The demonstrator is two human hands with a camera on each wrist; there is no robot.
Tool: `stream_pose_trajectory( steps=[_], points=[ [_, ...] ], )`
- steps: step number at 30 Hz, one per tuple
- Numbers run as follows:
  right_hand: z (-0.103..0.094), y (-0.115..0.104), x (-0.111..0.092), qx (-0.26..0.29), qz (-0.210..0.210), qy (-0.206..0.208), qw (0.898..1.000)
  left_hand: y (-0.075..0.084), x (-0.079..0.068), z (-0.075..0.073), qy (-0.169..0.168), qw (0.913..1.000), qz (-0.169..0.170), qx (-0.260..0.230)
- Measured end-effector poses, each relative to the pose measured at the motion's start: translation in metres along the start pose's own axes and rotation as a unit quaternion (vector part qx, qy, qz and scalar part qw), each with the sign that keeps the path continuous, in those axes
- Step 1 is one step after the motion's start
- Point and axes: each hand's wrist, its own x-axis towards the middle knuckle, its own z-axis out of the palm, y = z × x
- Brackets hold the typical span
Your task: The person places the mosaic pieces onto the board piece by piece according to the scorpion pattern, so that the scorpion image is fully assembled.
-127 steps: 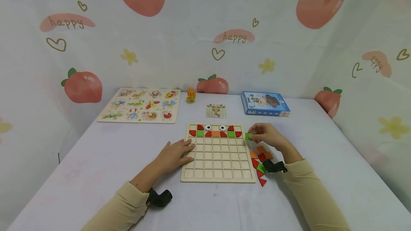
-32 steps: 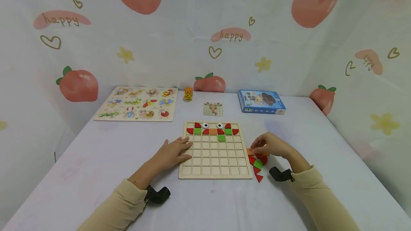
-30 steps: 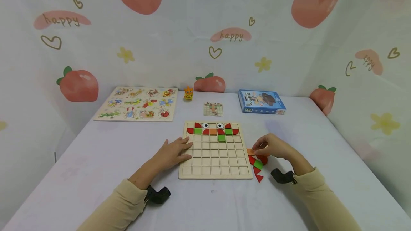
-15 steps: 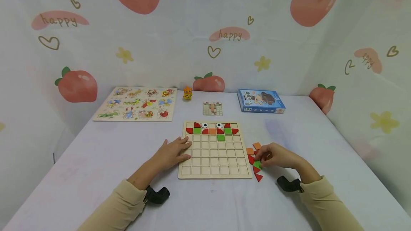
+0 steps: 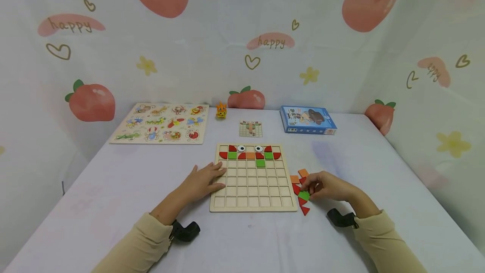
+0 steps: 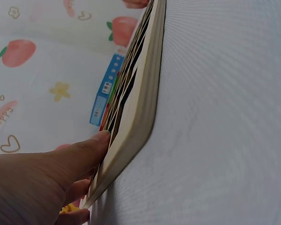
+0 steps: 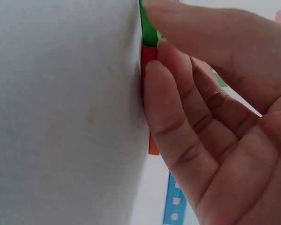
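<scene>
My left hand (image 5: pixel 201 183) lies with extended fingers over the left edge of a wooden grid board (image 5: pixel 251 191); the left wrist view shows the thumb (image 6: pixel 86 150) on the board's rim. Red, green and orange tiles and two eye discs fill part of the board's top rows. One green square tile (image 5: pixel 260 163) sits alone in the third row. Right of the board, my right hand (image 5: pixel 329 186) pinches another green square tile (image 5: pixel 304 196) among the loose pieces. In the right wrist view its thumb meets that green tile (image 7: pixel 148 28), beside a red piece (image 7: pixel 149 55).
Loose orange tiles (image 5: pixel 294 179) and red triangles (image 5: pixel 305 210) lie along the board's right edge. Behind the board is a small pattern card (image 5: pixel 250 129). Farther back are an insect puzzle board (image 5: pixel 159 124), an orange toy figure (image 5: pixel 221 110) and a blue box (image 5: pixel 307 120).
The green tile held earlier now lies in the board's third row. My right hand has moved from the orange tiles down to the loose green one. My left hand stays on the board.
</scene>
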Motion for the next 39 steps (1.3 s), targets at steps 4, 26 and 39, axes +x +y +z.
stream_pose_trajectory(
  steps=[4,26,39],
  points=[
    [0.0009,-0.0004,0.0002,-0.015,-0.012,0.003,1.0,0.0005,-0.0005,-0.0002,0.002,1.0,0.0,-0.003],
    [0.0042,-0.0053,-0.0011,-0.054,0.003,0.022,0.998,0.001,-0.0008,0.0002,0.006,1.0,0.005,0.0],
    [0.0004,-0.0018,0.0054,0.01,0.013,0.024,1.0,0.0005,-0.001,-0.0003,0.005,1.0,0.005,-0.003]
  ],
)
